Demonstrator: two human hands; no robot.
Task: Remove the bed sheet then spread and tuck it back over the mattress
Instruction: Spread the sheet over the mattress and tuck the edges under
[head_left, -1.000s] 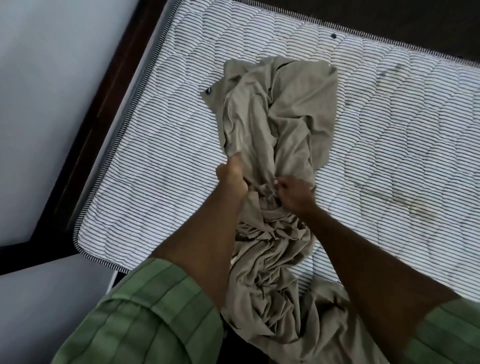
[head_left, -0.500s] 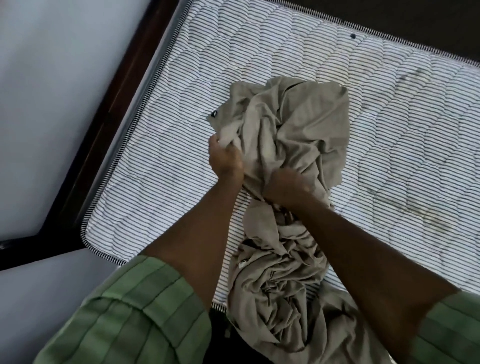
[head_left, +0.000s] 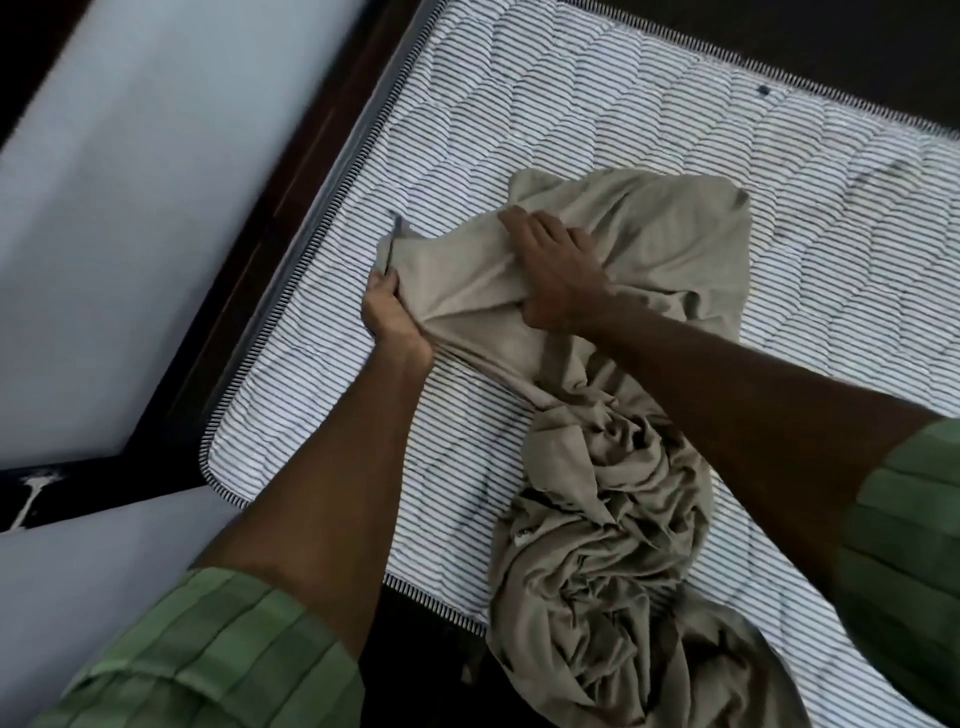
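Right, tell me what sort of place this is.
Most likely a bedroom: a bare striped quilted mattress lies in a dark wooden bed frame, with a crumpled beige bed sheet bunched on top.

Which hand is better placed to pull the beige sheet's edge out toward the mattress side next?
Left. The left hand already grips the crumpled beige cloth bed sheet at its edge, nearest the striped quilted mattress side; the right hand holds folds further in.

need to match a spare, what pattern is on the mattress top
White quilting with thin dark horizontal stripes on the mattress, clearest in the head view.
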